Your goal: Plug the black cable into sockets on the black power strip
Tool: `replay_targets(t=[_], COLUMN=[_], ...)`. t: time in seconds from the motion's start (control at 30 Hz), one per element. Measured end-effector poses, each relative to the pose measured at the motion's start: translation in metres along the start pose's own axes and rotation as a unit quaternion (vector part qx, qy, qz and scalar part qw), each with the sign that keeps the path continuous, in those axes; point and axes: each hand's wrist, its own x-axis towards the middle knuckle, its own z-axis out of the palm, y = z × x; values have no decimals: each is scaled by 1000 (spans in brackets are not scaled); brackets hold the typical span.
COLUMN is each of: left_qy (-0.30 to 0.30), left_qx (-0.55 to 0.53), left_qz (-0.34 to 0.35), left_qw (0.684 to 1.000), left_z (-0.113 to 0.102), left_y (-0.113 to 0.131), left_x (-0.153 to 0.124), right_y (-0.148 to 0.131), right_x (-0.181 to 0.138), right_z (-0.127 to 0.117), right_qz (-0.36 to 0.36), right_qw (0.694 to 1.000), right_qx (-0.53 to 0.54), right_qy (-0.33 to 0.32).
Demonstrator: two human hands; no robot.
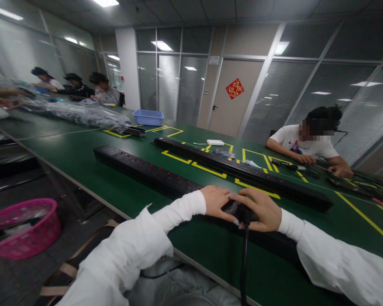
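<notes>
**Black Plug [243,211] in Your Grasp at the Power Strip [147,171]**

The power strip lies along the near edge of the green tabletop [115,187]. Your right hand [262,209] closes its fingers around the plug, whose cord [244,263] runs toward that edge. Your left hand [217,202] rests on the strip, fingers bent beside the plug; whether they grip anything, you cannot tell. Beyond, a second strip [274,183] lies roughly parallel, and a co-worker [301,144] leans at the far edge.
</notes>
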Motion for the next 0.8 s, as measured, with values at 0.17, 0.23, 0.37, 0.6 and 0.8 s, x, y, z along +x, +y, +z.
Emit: replay_targets(t=[0.17, 0.23, 0.37, 0.6, 0.8], left_qy=[-7, -14, -19, -19, 8], left_qx=[-39, -45, -75, -117, -132], left_qz=[46, 51, 68, 60, 37], left_qw=[998, 998, 995, 991, 991], left_z=[0, -1, -5, -12, -12], left_y=[0, -3, -8, -6, -13], left_x=[3, 1, -3, -5, -14], right_y=[-2, -3, -7, -6, -3], right_x=[7, 12, 22, 31, 44], right_z=[-1, 1, 7, 13, 20], right_qz=[-90, -113, -127, -151, -168], right_qw=[995, 992, 990, 985, 983], right_qx=[13, 11, 24, 55, 41], right_qy=[43, 49, 47, 57, 58])
